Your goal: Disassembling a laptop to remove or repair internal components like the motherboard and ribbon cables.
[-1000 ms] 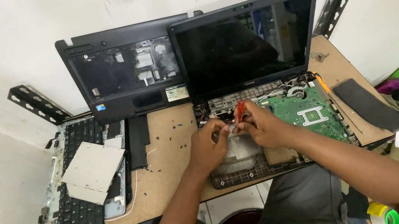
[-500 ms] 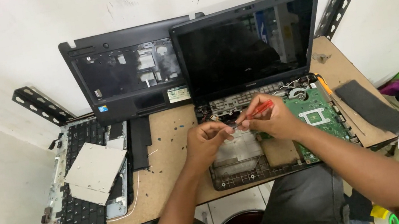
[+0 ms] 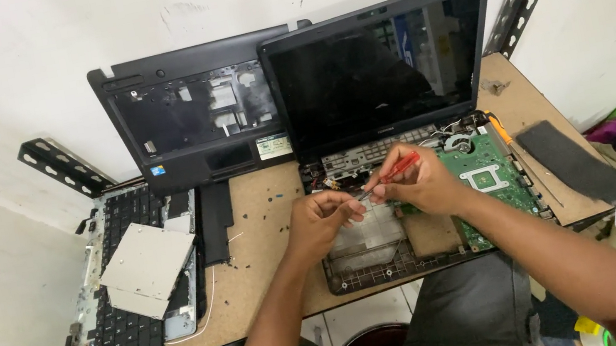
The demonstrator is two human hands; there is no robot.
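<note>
An opened laptop base [image 3: 374, 258] lies on the brown board, its dark screen [image 3: 379, 72] standing upright behind it. My right hand [image 3: 425, 188] holds a red-handled screwdriver [image 3: 400, 168] almost level over the base, with the tip pointing left. My left hand [image 3: 321, 221] is curled just left of it, thumb and fingers pinched together at the screwdriver's tip. Anything small between those fingers is too tiny to see. A green circuit board [image 3: 490, 175] sits bare in the right half of the base, next to my right hand.
A black palmrest cover [image 3: 190, 126] leans on the wall at the left. A loose keyboard [image 3: 126, 315] with a silver drive [image 3: 147, 265] on it lies at the far left. A black strip [image 3: 568, 161] and an orange tool [image 3: 499, 129] lie at the right. Perforated metal brackets [image 3: 62, 166] stick out around the board.
The screwdriver has swung from pointing down into the base to lying nearly level. My right hand moved slightly right, and my left fingers closed at the tip.
</note>
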